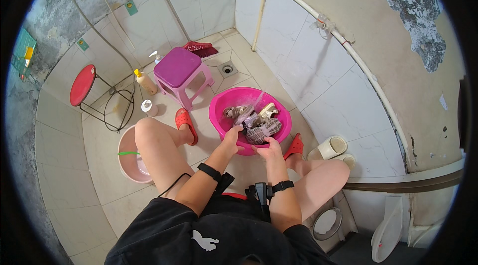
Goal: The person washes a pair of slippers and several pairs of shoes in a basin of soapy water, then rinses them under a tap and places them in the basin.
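Note:
A bright pink plastic basin [216,110] stands on the tiled floor between my feet, holding several shoes and some water. My left hand [234,138] grips its near rim, thumb inside and fingers beneath. To the right, my right hand [268,147] holds the same rim, its fingertips close to a shoe with its patterned sole [257,135] turned up. A beige and white shoe [268,111] lies at the right of the heap, and another shoe [233,111] lies at the left. A clear streak, perhaps water, crosses above the shoes.
A purple stool [178,67] stands beyond the basin at the left, near a yellow-capped pump bottle [146,82] and a white pump bottle [148,107]. A pale pink basin [129,166] sits by my left leg. A floor drain [227,69] and a red broom [201,48] are farther off.

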Action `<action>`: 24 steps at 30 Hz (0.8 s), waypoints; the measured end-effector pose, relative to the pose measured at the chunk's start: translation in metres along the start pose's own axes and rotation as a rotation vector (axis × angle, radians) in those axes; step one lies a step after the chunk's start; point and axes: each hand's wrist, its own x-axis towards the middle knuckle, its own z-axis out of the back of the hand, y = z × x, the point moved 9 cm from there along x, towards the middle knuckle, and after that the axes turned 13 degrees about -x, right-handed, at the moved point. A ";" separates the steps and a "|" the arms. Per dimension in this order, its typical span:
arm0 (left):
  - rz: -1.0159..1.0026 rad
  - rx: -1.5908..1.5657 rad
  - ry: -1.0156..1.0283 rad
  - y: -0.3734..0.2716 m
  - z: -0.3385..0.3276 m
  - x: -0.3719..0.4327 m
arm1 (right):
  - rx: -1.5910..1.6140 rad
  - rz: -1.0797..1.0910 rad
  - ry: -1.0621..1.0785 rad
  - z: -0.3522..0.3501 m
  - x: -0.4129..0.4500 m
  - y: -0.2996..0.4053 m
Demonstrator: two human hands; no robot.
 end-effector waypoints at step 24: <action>-0.016 -0.063 0.069 -0.002 -0.006 -0.022 | 0.014 -0.038 0.004 0.012 0.012 -0.009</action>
